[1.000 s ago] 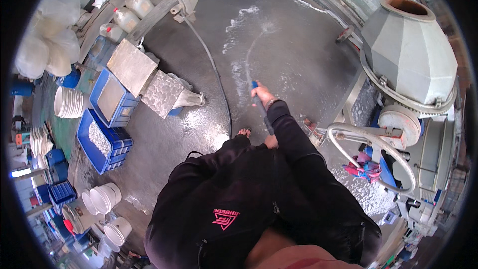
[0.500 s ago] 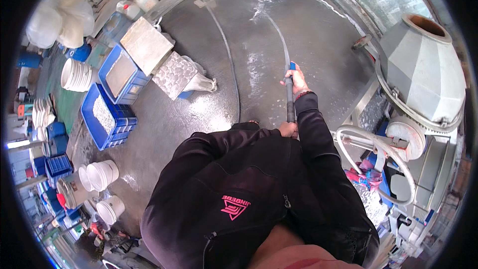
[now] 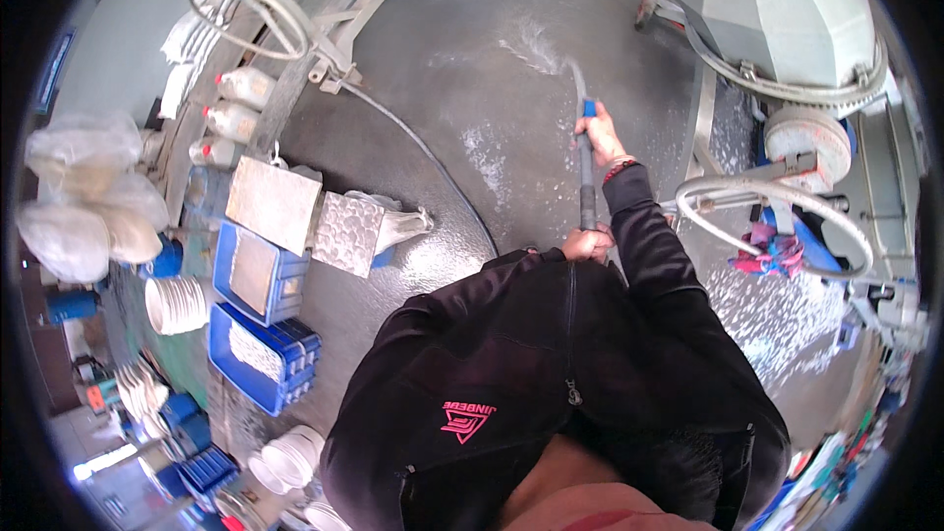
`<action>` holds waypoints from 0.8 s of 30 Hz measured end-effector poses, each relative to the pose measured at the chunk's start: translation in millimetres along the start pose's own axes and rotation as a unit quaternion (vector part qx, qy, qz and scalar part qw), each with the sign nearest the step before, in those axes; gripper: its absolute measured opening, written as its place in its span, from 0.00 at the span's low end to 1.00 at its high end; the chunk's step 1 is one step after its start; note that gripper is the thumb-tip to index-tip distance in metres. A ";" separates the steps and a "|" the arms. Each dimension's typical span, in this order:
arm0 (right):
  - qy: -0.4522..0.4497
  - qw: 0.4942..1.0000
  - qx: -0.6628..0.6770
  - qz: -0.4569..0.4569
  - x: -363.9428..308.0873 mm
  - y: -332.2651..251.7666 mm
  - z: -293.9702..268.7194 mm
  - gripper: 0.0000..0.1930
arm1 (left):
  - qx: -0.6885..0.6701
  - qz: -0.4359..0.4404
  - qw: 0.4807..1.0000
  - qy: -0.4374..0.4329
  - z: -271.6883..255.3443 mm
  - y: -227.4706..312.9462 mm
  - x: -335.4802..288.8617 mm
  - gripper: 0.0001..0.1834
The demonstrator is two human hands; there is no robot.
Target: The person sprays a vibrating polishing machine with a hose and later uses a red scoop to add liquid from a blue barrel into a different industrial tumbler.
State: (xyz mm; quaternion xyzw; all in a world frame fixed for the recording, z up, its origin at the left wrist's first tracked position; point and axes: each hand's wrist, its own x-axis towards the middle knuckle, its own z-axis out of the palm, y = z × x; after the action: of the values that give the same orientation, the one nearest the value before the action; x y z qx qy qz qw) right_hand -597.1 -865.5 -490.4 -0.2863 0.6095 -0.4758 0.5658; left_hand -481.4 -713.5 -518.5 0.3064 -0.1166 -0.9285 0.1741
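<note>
Both hands grip the hose (image 3: 587, 172) — right hand (image 3: 602, 136) ahead, left hand (image 3: 589, 243) behind.

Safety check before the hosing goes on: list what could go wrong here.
1. The wet floor shines with water and foam; the person might slip.
2. A dark hose trails across the floor toward the feet, a possible trip.
3. The right hand and left hand aim the spray wand near the grey mixer; spray may splash back.
</note>
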 end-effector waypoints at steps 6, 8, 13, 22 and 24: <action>0.079 0.994 -0.004 -0.081 3.7 8.9 -35.6 0.18 | 0.101 0.013 0.995 -0.016 23.8 16.5 -7.4 0.05; 0.093 0.995 -0.032 0.029 22.6 37.1 -51.5 0.12 | 0.114 0.004 0.993 -0.018 17.8 9.5 6.5 0.04; 0.106 0.991 -0.072 0.041 33.1 84.5 -60.4 0.10 | 0.151 -0.053 0.987 0.017 2.9 -16.1 30.1 0.03; 0.046 0.918 -0.395 0.007 -72.2 194.2 -177.5 0.13 | 0.165 -0.175 0.964 0.118 34.6 -81.0 15.9 0.05; 0.163 0.946 -0.243 0.142 -122.4 204.6 -193.5 0.13 | 0.190 -0.292 0.936 0.055 29.3 -101.9 20.6 0.04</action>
State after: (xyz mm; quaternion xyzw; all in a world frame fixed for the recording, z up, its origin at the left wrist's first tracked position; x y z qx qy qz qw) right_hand -720.6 -628.9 -642.3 -0.2438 0.8250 -0.2678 0.4339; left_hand -540.5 -625.5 -539.3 0.4053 -0.1869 -0.8805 -0.1599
